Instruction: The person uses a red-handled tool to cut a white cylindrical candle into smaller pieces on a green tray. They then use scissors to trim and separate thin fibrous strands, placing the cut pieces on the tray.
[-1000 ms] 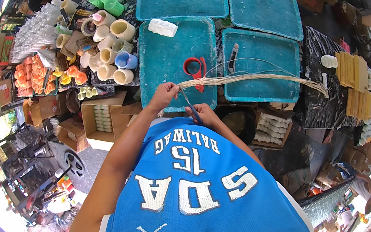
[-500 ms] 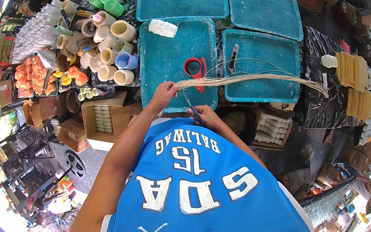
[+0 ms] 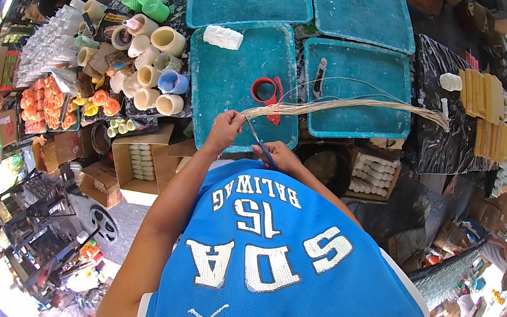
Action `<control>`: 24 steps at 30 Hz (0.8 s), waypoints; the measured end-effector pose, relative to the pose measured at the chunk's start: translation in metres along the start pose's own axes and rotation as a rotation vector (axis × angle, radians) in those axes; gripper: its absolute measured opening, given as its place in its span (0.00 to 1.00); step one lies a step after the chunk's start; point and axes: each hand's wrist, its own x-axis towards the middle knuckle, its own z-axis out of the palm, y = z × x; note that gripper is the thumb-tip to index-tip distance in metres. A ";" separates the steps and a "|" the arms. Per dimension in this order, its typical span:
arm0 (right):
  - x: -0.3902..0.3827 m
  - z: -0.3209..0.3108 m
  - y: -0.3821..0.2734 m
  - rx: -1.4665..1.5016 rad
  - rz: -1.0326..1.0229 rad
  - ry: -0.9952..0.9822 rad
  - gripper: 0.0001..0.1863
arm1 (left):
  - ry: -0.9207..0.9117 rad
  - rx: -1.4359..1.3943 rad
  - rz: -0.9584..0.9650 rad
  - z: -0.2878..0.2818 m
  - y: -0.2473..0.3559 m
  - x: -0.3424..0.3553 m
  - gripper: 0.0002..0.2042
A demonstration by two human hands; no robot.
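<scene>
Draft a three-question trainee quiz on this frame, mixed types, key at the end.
1. Which tool does the person's right hand hold?

2. True or false: the left hand grips the pale strand bundle near the bundle's left end.

3. Pick one. The slim black tool lies on which teal tray?
A) far left
B) far right
C) near left
D) near right tray

Key:
1. Scissors
2. True
3. D
</scene>
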 end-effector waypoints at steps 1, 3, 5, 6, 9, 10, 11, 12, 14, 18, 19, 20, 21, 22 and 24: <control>-0.004 0.002 -0.003 -0.014 0.012 0.021 0.29 | -0.010 -0.021 -0.008 -0.003 0.000 0.002 0.13; -0.009 0.003 -0.009 -0.009 0.033 0.038 0.28 | -0.018 -0.037 -0.023 -0.004 -0.001 0.002 0.13; -0.012 0.002 -0.012 0.030 0.051 0.033 0.27 | -0.014 -0.029 -0.036 -0.002 0.004 0.002 0.14; -0.012 0.001 -0.011 0.039 0.043 0.022 0.27 | -0.015 -0.025 -0.019 -0.002 0.005 0.002 0.13; -0.009 0.000 -0.005 0.068 0.025 -0.009 0.29 | -0.014 -0.006 0.010 -0.003 0.006 0.001 0.13; -0.007 0.000 -0.004 0.078 0.024 -0.021 0.30 | -0.009 0.001 0.003 -0.003 0.007 0.000 0.13; -0.006 0.000 -0.002 0.089 0.024 -0.034 0.30 | -0.005 0.007 -0.004 -0.003 0.007 -0.001 0.13; -0.005 0.000 -0.001 0.093 0.028 -0.047 0.31 | -0.008 0.022 -0.004 -0.003 0.008 -0.003 0.12; -0.002 0.000 -0.001 0.101 0.036 -0.071 0.32 | -0.017 0.053 -0.002 -0.002 0.010 -0.005 0.12; 0.002 0.000 -0.001 0.091 0.049 -0.066 0.32 | -0.011 -0.018 0.037 0.008 0.007 -0.011 0.14; 0.003 0.001 -0.003 0.090 0.045 -0.065 0.32 | -0.006 -0.030 0.036 0.009 0.006 -0.011 0.14; 0.003 0.001 -0.004 0.089 0.041 -0.063 0.32 | -0.002 -0.042 0.035 0.009 0.005 -0.012 0.14; 0.001 0.001 -0.005 0.075 0.026 -0.055 0.32 | 0.003 -0.051 0.037 0.009 0.003 -0.011 0.14; -0.003 0.002 -0.007 0.060 0.010 -0.049 0.31 | 0.011 -0.061 0.039 0.007 0.001 -0.010 0.14; -0.007 0.004 -0.009 0.062 -0.006 -0.041 0.31 | 0.014 -0.064 0.030 0.003 -0.004 -0.007 0.13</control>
